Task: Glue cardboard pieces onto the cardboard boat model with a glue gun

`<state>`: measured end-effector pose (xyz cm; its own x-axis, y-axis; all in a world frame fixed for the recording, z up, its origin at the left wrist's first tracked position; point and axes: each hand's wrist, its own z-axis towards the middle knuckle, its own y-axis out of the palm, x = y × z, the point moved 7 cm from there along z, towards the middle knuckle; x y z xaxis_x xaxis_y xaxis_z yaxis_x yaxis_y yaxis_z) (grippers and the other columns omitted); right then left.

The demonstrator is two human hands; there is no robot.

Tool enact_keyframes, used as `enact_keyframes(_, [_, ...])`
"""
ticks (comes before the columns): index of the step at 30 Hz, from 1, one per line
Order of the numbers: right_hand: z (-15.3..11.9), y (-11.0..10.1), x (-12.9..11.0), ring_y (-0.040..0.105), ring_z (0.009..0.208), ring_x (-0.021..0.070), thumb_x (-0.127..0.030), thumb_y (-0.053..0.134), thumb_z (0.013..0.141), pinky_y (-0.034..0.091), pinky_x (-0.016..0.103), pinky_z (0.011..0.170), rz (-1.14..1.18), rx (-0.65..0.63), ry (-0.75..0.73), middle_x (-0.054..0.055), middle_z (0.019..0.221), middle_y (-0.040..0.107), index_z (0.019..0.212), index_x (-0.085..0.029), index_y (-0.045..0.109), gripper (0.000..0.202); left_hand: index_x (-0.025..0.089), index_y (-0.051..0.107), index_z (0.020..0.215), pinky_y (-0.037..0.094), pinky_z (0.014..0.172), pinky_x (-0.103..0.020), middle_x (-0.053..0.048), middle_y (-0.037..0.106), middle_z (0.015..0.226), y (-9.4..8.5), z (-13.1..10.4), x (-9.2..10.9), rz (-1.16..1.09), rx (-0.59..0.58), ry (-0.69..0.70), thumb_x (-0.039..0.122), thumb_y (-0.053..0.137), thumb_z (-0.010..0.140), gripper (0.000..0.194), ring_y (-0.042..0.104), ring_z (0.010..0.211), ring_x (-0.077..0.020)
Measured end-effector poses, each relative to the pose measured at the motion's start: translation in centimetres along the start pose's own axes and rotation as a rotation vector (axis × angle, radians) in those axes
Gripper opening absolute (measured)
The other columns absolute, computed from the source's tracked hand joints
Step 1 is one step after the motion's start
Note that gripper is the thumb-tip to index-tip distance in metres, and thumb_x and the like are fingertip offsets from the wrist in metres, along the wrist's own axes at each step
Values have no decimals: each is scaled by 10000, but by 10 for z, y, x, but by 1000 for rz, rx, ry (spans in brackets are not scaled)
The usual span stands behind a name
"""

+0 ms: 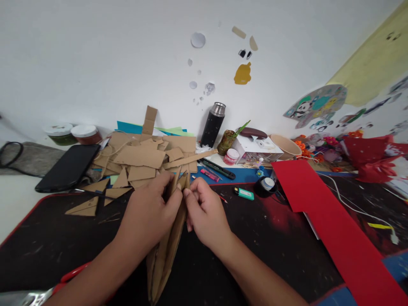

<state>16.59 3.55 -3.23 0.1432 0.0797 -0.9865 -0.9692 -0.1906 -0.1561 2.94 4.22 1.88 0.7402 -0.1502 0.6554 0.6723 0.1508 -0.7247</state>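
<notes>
A long, folded piece of cardboard [170, 250] stands on edge between my hands, its layers running toward me. My left hand [153, 206] grips its far end from the left, thumb pressed against the top edge. From the right, my right hand [205, 212] pinches the same far end with thumb and bent fingers. The fingertips partly cover the spot where both hands meet the cardboard. Under my left forearm, red-handled scissors [75, 272] show in part.
Cardboard scraps [140, 157] are heaped at the back left beside a black phone [68, 168]. A black flask [213, 125], a utility knife [218, 168] and a green lighter [245, 194] lie beyond my hands. Red card [331, 229] spans the right side of the dark mat [258, 263].
</notes>
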Motion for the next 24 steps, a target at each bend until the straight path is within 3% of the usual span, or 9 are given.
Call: enact_keyframes(24, [-1, 0, 0, 490, 385, 110, -349, 505, 1095, 364, 207, 430, -16, 6, -8, -120, 542, 478, 910, -273, 458, 206, 262, 541, 788, 342, 640, -344, -1, 600, 651, 0, -1, 0, 4, 1, -2, 404, 464, 890, 191, 561, 626, -223])
